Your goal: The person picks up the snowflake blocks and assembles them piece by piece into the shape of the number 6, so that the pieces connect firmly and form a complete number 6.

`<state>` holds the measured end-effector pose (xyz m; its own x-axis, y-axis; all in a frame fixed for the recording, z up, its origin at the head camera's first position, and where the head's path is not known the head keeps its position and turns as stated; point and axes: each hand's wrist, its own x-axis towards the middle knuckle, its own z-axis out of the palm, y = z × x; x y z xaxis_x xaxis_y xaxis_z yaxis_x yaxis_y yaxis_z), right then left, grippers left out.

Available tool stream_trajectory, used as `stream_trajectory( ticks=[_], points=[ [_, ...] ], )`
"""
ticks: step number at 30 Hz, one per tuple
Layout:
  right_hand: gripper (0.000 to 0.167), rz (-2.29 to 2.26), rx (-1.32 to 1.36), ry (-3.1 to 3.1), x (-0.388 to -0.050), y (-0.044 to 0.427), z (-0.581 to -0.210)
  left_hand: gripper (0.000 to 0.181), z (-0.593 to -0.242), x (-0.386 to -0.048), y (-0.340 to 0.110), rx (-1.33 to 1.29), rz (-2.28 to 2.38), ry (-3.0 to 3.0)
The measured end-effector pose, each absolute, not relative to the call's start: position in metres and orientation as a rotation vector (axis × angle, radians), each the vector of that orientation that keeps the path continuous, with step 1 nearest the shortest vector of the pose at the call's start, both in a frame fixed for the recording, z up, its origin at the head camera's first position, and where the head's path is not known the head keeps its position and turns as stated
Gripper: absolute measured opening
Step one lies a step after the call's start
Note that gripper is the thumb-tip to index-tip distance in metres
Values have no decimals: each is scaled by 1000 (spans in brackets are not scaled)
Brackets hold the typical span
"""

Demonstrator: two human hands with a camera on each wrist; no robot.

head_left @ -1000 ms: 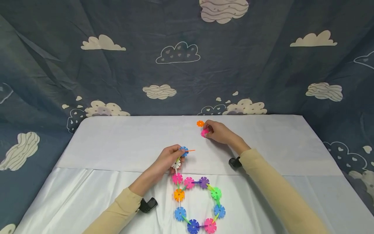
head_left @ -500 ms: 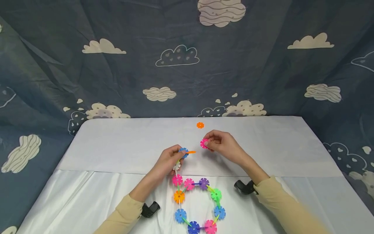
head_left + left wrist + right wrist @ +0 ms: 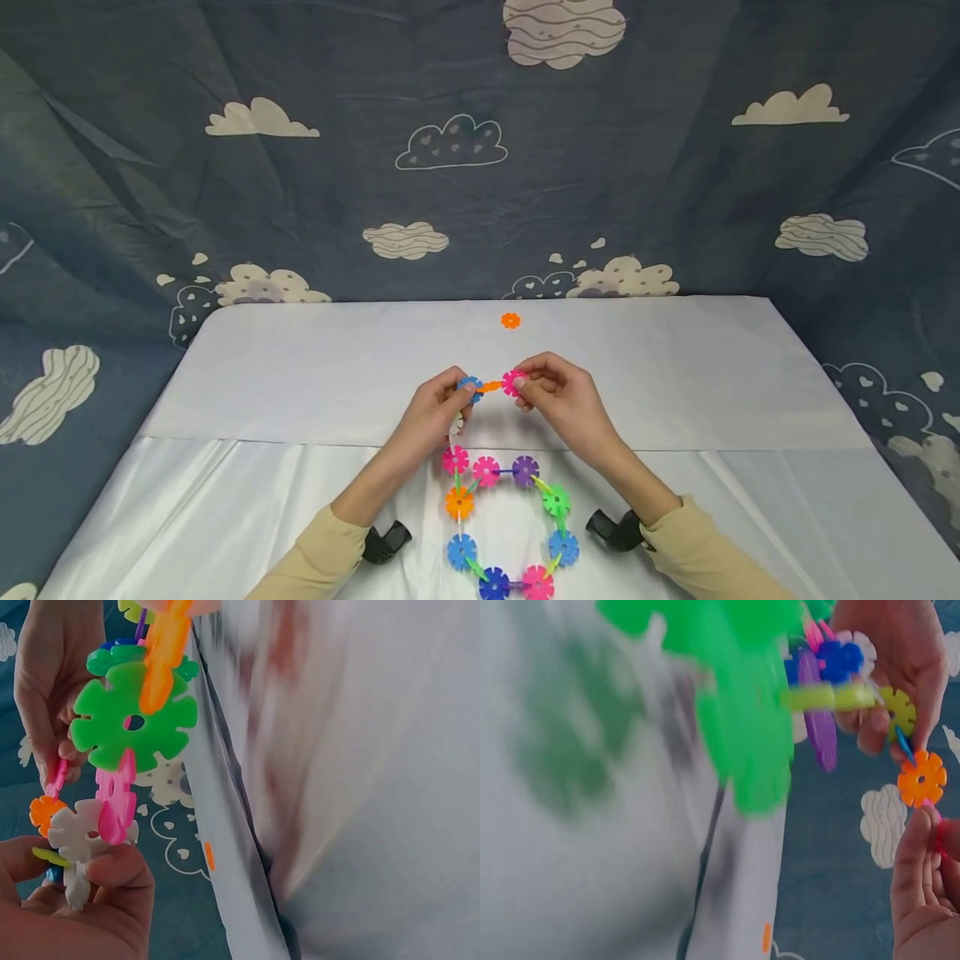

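Note:
Notched plastic discs, flower-shaped, are joined edge to edge into a chain with a ring at its near end. My left hand (image 3: 429, 410) pinches the blue disc (image 3: 471, 387) at the chain's upper end. An orange disc (image 3: 921, 780) juts from that blue one, edge-on in the head view. From the other side, my right hand (image 3: 564, 400) pinches a pink disc (image 3: 511, 382) by thumb and fingers. The pink disc's edge meets the orange disc; how deep it sits is unclear. A white disc (image 3: 72, 831) lies beside the left fingers, partly hidden in the head view.
One loose orange disc (image 3: 511, 321) lies near the table's far edge. The ring's green disc (image 3: 557, 501) and dark blue disc (image 3: 495, 584) rest on the white cloth (image 3: 300, 375). A cloud-patterned curtain (image 3: 322, 200) hangs behind the table.
My right hand has picked up the pink disc from beside the loose orange one and brought it nearer, to the orange disc on the chain. My left hand stays almost still.

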<state>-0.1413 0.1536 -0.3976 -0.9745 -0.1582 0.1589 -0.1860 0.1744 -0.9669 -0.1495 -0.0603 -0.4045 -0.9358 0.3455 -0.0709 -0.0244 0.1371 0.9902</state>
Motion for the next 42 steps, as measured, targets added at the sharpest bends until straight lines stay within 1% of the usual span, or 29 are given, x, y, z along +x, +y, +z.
stream_trajectory(
  ticks=[4, 9, 15, 21, 25, 29, 35, 42],
  points=[
    [15, 2016, 362, -2340, -139, 152, -399, 26, -405, -150, -60, 306, 1887, 2138],
    [14, 1957, 366, -2398, -138, 153, -399, 27, -405, -150, -59, 293, 1889, 2127],
    [13, 1890, 412, -2437, -140, 152, -397, 28, -403, -152, -59, 359, 1866, 2120],
    [8, 1907, 339, -2441, -141, 148, -398, 25, -403, -157, -58, 347, 1888, 2070],
    [9, 1916, 309, -2422, -141, 146, -402, 24, -405, -160, -55, 358, 1892, 2075],
    [11, 1903, 340, -2416, -147, 149, -406, 22, -404, -162, -51, 354, 1896, 2080],
    [18, 1904, 403, -2531, -157, 159, -409, 12, -408, -167, -51, 276, 1835, 2070],
    [28, 1989, 465, -2611, -166, 165, -408, 13, -410, -174, -52, 264, 1834, 1996]
  ],
)
